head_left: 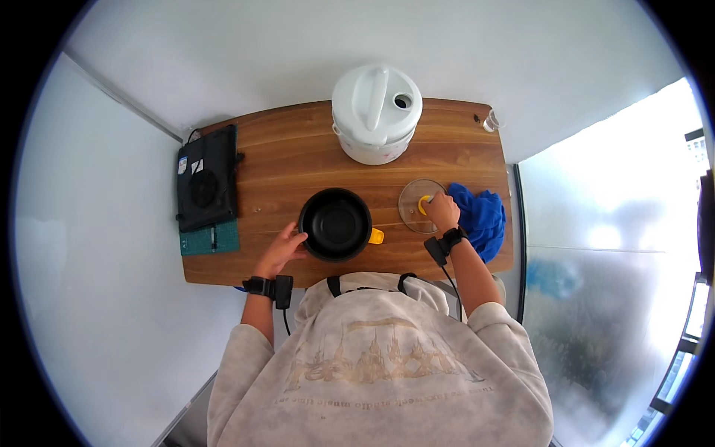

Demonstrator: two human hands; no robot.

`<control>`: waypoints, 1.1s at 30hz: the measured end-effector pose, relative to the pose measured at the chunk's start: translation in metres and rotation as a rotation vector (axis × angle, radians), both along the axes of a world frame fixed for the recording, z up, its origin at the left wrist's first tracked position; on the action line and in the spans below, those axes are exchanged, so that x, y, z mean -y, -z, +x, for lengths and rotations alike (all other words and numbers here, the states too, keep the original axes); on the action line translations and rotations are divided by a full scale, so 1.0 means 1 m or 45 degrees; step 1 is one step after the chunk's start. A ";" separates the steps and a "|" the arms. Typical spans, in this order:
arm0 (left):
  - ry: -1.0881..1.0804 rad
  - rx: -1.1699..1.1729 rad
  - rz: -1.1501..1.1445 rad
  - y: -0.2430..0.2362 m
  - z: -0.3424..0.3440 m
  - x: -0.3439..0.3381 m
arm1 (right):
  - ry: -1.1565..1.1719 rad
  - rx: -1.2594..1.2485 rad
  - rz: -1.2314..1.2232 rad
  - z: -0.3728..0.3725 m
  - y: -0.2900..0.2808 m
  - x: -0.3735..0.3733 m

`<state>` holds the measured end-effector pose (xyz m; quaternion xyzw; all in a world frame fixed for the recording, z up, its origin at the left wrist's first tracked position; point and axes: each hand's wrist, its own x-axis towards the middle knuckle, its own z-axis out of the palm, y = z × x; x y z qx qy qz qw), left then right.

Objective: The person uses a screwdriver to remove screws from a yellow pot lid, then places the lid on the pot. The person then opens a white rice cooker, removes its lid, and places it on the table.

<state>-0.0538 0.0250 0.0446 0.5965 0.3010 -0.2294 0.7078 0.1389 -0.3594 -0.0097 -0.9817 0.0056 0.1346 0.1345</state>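
A black pot [336, 225] with a yellow handle [377, 236] stands uncovered near the front of the wooden table. At its left rim is my left hand [281, 248], fingers apart, with the fingertips at or just beside the pot's wall. To the right of the pot lies a round glass lid [412, 203] with a yellow knob [424, 205]. My right hand [443, 210] has its fingers closed on that knob. Just right of this hand a crumpled blue cloth [482, 220] lies on the table.
A white rice cooker [376, 115] stands at the table's back middle. On the left are a black induction cooker [207, 182], lying over a green cutting mat [195, 242]. A small clear glass [491, 121] sits at the far right corner. Walls flank the wooden table [279, 160].
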 end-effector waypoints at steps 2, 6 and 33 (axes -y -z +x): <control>-0.014 0.023 0.072 0.005 -0.001 -0.001 | -0.004 -0.036 -0.010 0.005 0.009 0.001; -0.032 0.121 0.133 0.014 -0.005 -0.008 | -0.002 -0.032 -0.013 0.007 0.013 -0.005; -0.162 0.105 0.144 0.002 -0.011 0.001 | -1.092 0.226 0.457 -0.071 -0.117 -0.152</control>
